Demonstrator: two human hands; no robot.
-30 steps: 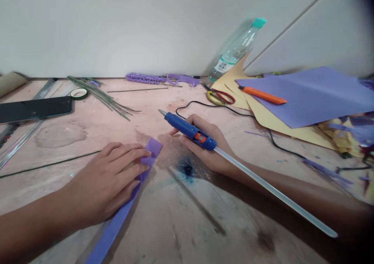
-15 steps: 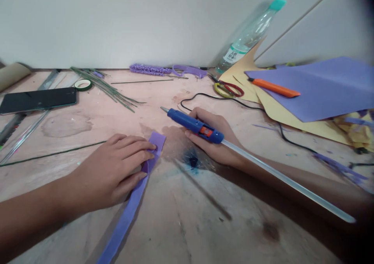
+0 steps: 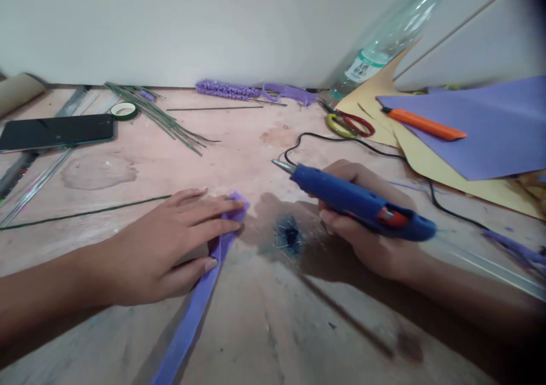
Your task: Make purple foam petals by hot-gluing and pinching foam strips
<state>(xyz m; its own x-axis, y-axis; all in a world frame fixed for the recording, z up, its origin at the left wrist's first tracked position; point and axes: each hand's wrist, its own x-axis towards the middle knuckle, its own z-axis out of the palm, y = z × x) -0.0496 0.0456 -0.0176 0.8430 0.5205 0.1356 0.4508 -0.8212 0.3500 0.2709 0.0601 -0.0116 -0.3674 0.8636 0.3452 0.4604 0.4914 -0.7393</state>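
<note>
My left hand [image 3: 183, 243] lies palm down on the table, its fingers stretched across the upper end of a purple strip [image 3: 187, 322] and pressing it down. The thumb touches the strip's left side, and the strip trails toward the near edge of the view. A thin green stem [image 3: 89, 213] runs in from the left and disappears behind my left hand. My right hand [image 3: 375, 237] grips a blue glue gun [image 3: 341, 194] above the table, its metal nozzle pointing up and left. A clear glue stick [image 3: 490, 263] sticks out of the gun's back end.
A dark blue stain [image 3: 290, 236] marks the table between my hands. Farther back are a phone [image 3: 60, 132], green tape [image 3: 124, 111], several green stems [image 3: 162, 118], a fuzzy purple piece [image 3: 226, 90] and scissors [image 3: 350, 124]. An orange cutter [image 3: 426, 124] rests on purple sheets [image 3: 503, 146]; a bottle [image 3: 384, 49] leans behind.
My right hand has moved the glue gun rightward, away from the strip, and turned it so more of its blue body shows. My left hand stays on the strip. The view has shifted slightly.
</note>
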